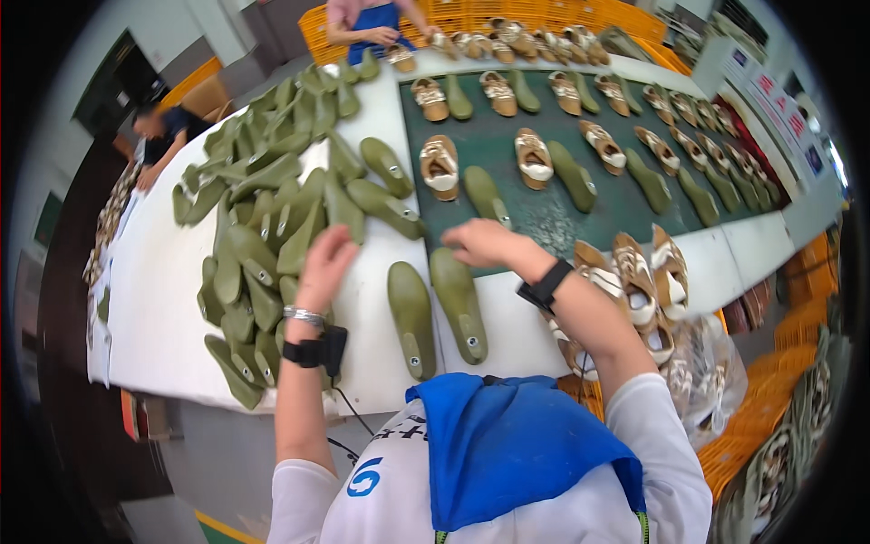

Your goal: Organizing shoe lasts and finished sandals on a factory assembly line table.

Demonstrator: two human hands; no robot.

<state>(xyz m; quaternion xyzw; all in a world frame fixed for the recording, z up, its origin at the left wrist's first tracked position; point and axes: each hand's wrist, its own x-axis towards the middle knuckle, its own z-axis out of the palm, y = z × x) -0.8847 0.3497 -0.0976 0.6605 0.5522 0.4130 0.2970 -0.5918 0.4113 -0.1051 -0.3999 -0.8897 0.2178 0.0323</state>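
a: what's at the far left?

b: a big heap of olive-green plastic shoe lasts (272,208) spread over the left part of the long white worktable (154,299). the left hand (324,263) is over the near right edge of that heap, fingers loosely curled, touching the lasts; i cannot tell whether it grips one. a silver bracelet (304,315) and a black wrist device (317,350) sit on that forearm.

a: and in the middle?

b: two olive-green lasts lie side by side, soles up, on the near table edge: the left last (411,317) and the right last (459,304), just beside each other. the right hand (485,243) is just beyond the right one, at the near edge of the dark green mat (544,213), fingers bent downward and closed on nothing i can see.

a: to the right?

b: on the mat, tan and white woven shoes (533,156) stand in rows, each paired with a green last. a cluster of the same shoes (645,276) is at the near right, beside a clear plastic bag (702,363). orange crates (544,18) line the far side.
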